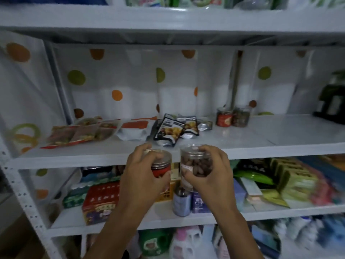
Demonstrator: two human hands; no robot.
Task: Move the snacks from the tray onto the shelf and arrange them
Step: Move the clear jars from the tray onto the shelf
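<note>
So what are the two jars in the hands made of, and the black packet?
Brown-snack jar: probably clear plastic, contents show through. Red-label jar: clear wall too, silvery lid rim, maybe metal. Black packet: glossy crinkled film, likely foil-lined plastic.

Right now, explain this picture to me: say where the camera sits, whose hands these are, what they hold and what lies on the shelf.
There is no machine. One camera worn on a person's head looks forward and down at their two bare hands. The left hand grips a red-labelled clear jar with a silver lid. The right hand grips a clear plastic jar of brown nuts. Both jars are held in front of the white shelf board. On it lie red-edged snack packets, black foil pouches and, farther back, two small round jars.
</note>
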